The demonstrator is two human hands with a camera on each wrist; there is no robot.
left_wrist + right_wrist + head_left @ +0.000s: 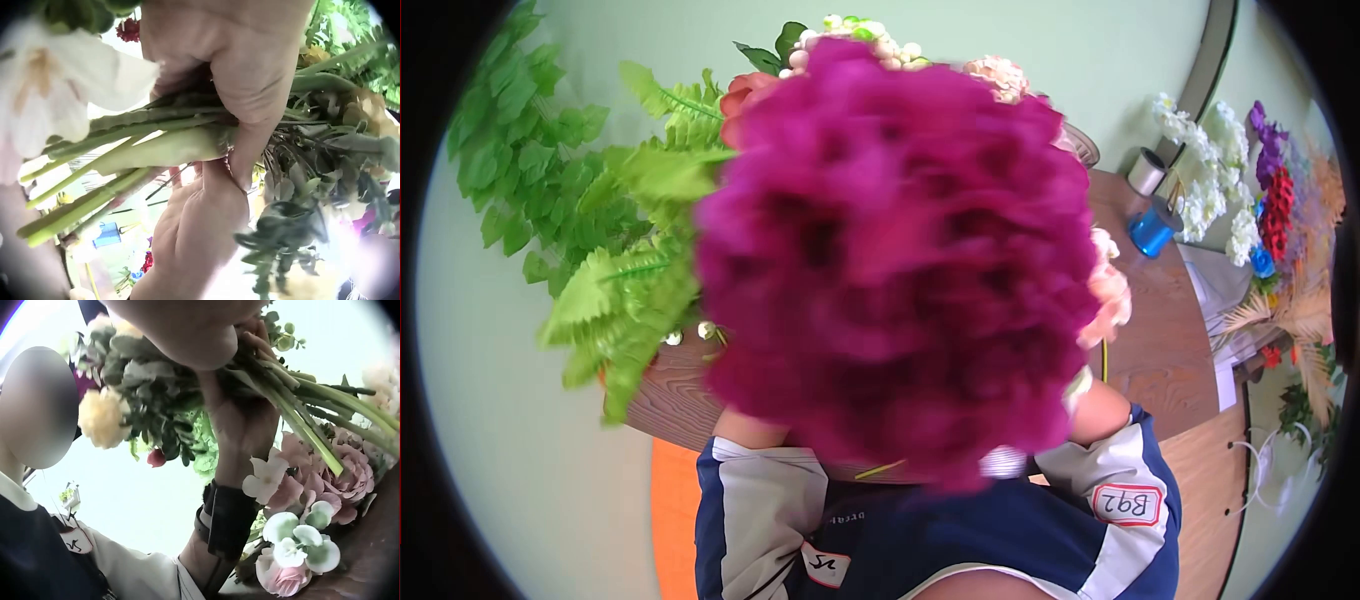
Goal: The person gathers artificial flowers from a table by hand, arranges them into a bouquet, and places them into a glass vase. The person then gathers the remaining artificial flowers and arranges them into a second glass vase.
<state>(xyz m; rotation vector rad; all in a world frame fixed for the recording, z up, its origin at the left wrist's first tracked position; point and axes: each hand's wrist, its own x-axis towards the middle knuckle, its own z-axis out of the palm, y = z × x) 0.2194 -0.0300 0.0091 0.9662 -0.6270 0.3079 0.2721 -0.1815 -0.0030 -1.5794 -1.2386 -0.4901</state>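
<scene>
A large magenta flower head (900,260) fills the middle of the head view and hides both hands. In the left wrist view my left hand (231,56) grips a bouquet's green stems (169,147), its thumb lying across them. My right hand (200,225) comes up from below and holds the same bundle, close against the left thumb. The right wrist view shows the right hand (194,331) above and the left hand (240,425) below, with the bouquet (144,378) between them. Its leaves and a cream flower (105,419) point toward the body; the cut stem ends point away.
Light green fern leaves (625,290) spread at the left. Pink roses (350,469) lie beside the stems on the brown wooden table (1160,330). A blue spool (1155,228) and a silver spool (1146,172) stand at the back right, near white flowers (1215,180).
</scene>
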